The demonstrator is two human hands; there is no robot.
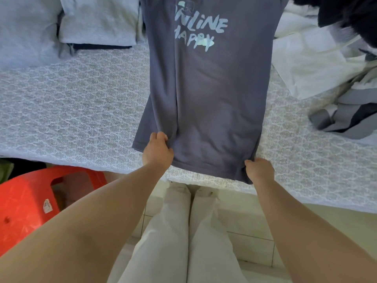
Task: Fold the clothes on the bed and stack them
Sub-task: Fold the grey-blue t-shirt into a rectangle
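T-shirt (206,94) lies flat on the bed (81,103), long axis running from the hem at bottom centre up to top centre; left hand (158,151) and right hand (259,170) each pinch 1 hem corner, equally near

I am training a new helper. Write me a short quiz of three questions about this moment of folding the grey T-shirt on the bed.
1. True or false: both hands grip the hem of the grey T-shirt.
2. Where is the stack of folded clothes? A) far left of the bed B) on the red stool C) on the floor
3. Fill in: the unfolded clothes pile lies to the ____ of the T-shirt.

Key:
1. True: the left hand and the right hand each hold the hem.
2. A
3. right
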